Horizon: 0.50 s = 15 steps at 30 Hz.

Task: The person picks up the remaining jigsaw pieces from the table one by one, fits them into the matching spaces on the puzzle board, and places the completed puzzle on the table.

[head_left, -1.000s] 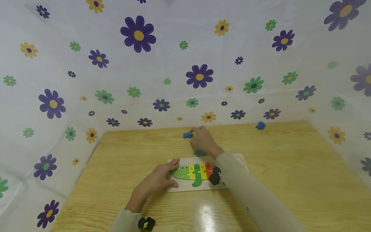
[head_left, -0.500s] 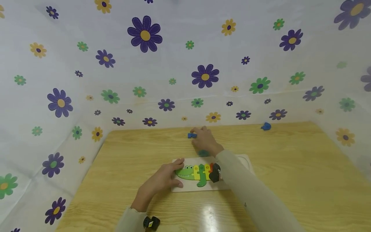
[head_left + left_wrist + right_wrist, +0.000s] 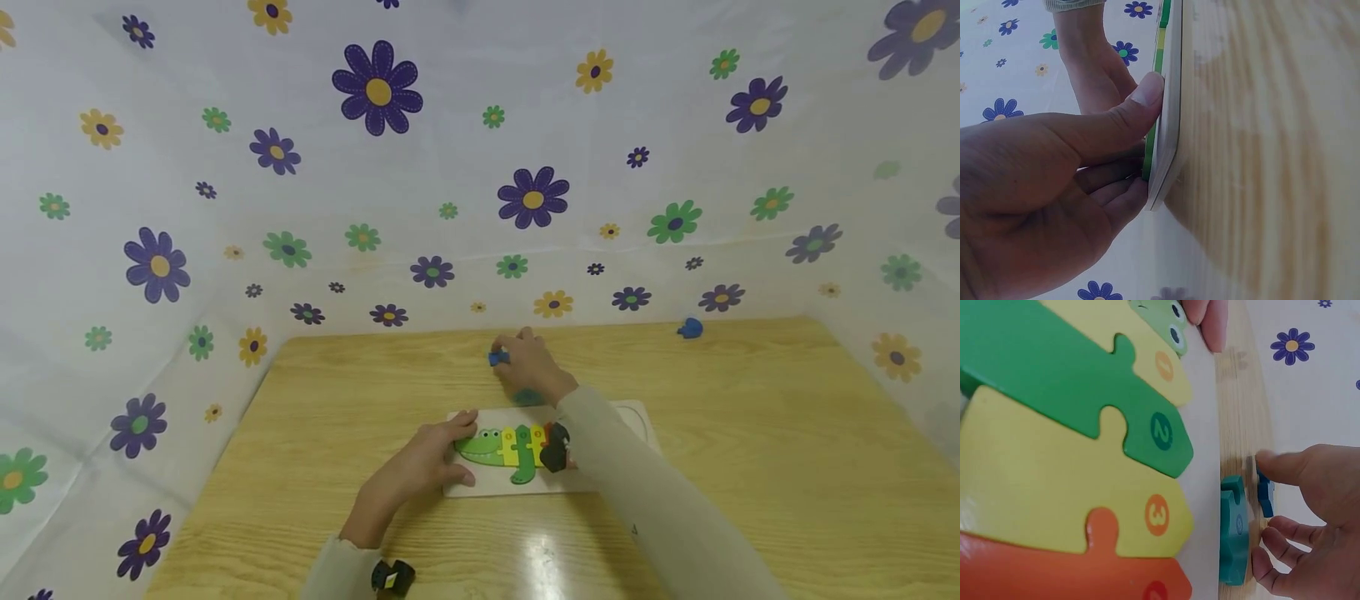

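A wooden crocodile puzzle board [image 3: 480,485] lies on the table, with a green head piece and numbered yellow, green and orange pieces set in it. My left hand [image 3: 427,458] holds the board's left end, thumb and fingers spread across it; in the left wrist view the thumb [image 3: 1147,90] touches the board. Beyond the board, my right hand [image 3: 531,365] pinches a small blue puzzle piece [image 3: 497,358] between thumb and fingers, partly hidden by them. A teal puzzle piece [image 3: 1233,534] lies between the board and that hand.
Another blue puzzle piece [image 3: 691,328] lies at the table's back right. White sheeting [image 3: 450,150] with printed flowers stands around the back and sides of the wooden table [image 3: 360,375]. My right sleeve [image 3: 637,475] passes over the board's right part.
My right fingers have closed on the blue piece and drawn it slightly nearer. The left hand keeps its place on the board. The head view has shifted slightly.
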Available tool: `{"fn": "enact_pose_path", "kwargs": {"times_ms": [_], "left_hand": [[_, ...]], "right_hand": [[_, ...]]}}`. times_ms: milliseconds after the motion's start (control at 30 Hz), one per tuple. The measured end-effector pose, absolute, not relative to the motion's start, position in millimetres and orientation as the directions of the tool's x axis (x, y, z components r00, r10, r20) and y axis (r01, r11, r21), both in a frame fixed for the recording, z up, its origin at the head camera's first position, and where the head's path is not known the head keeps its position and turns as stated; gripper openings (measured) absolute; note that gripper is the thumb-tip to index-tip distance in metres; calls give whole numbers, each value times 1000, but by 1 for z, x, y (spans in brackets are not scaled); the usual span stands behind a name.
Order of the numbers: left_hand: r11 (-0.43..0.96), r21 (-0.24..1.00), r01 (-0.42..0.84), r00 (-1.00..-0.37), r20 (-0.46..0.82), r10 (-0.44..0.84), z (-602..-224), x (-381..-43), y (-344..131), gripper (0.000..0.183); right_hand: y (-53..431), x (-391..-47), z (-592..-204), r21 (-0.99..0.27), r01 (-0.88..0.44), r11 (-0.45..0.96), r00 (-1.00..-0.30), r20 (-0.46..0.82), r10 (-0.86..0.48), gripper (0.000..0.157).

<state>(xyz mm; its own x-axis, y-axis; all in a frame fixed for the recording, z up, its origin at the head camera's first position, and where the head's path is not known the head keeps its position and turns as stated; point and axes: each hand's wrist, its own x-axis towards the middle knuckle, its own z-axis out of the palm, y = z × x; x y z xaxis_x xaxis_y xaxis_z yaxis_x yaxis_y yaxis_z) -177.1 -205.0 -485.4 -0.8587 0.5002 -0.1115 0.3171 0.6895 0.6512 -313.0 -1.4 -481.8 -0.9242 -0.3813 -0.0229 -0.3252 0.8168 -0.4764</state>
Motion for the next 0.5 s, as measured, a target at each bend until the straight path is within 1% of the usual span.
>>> {"fn": "enact_pose_path", "kwargs": {"times_ms": [300, 433, 500], "left_hand": [[690, 650, 319, -857, -114, 503, -484, -178, -204, 73], [690, 650, 318, -858, -113, 502, -484, -178, -204, 74], [686, 654, 317, -857, -112, 503, -485, -178, -204, 74]], "right_hand": [[0, -311, -480, -485, -395, 780, -893, 4, -450, 21], [4, -310, -478, -490, -415, 766, -881, 6, -473, 19], [6, -309, -478, -509, -416, 754, -877, 5, -480, 20]]}}
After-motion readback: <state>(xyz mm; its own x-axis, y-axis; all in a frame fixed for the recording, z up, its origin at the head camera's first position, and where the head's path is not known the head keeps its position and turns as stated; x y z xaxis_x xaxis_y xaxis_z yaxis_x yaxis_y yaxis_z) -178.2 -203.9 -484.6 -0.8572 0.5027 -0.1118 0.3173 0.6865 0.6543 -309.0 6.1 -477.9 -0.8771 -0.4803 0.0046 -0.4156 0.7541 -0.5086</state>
